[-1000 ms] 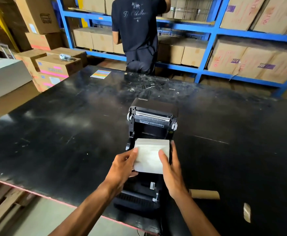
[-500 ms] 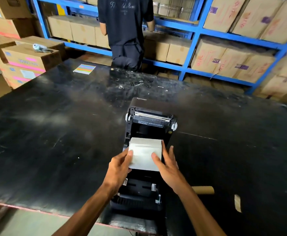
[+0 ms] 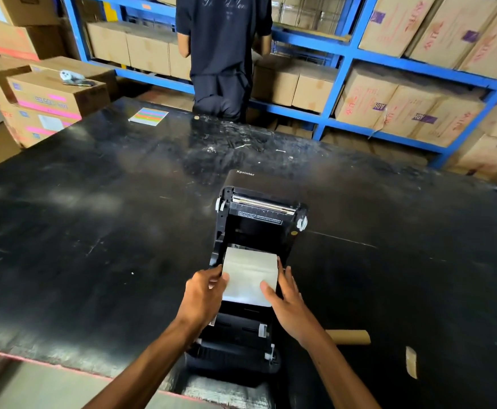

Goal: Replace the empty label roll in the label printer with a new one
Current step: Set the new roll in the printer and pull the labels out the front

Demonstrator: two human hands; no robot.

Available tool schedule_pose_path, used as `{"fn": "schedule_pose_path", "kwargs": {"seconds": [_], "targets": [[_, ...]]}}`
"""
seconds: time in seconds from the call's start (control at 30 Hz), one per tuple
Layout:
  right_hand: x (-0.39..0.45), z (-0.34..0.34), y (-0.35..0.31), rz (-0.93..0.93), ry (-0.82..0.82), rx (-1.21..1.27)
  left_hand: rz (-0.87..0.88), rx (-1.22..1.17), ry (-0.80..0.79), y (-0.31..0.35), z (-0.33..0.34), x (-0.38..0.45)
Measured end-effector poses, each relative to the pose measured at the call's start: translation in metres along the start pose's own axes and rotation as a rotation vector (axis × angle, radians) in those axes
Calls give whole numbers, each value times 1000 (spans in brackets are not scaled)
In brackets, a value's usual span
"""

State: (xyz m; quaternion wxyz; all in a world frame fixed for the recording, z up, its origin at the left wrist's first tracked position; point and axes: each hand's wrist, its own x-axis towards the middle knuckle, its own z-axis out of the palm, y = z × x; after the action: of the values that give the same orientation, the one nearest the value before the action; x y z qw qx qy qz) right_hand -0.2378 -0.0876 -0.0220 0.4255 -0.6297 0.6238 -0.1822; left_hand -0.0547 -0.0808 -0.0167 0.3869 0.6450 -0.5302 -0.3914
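Note:
A black label printer stands open on the black table, its lid tipped back away from me. A white label roll sits over the printer's paper bay. My left hand grips the roll's left end and my right hand holds its right end with the thumb lying on the paper. A bare cardboard core lies on the table right of my right wrist. The bay under the roll is hidden.
A strip of brown tape lies near the front right. A striped coloured sheet rests at the table's far edge. A person in dark clothes stands behind the table facing blue shelving full of cartons. Stacked cartons are at left.
Both hands have carried the roll slightly further into the printer bay. My head has turned left, shifting the scene rightward.

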Motion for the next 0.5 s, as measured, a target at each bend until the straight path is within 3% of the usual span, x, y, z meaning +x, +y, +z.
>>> {"fn": "schedule_pose_path", "kwargs": {"seconds": [0.5], "targets": [[-2,15,13,25,35,-36,58,108,68,-12,1,-5]]}}
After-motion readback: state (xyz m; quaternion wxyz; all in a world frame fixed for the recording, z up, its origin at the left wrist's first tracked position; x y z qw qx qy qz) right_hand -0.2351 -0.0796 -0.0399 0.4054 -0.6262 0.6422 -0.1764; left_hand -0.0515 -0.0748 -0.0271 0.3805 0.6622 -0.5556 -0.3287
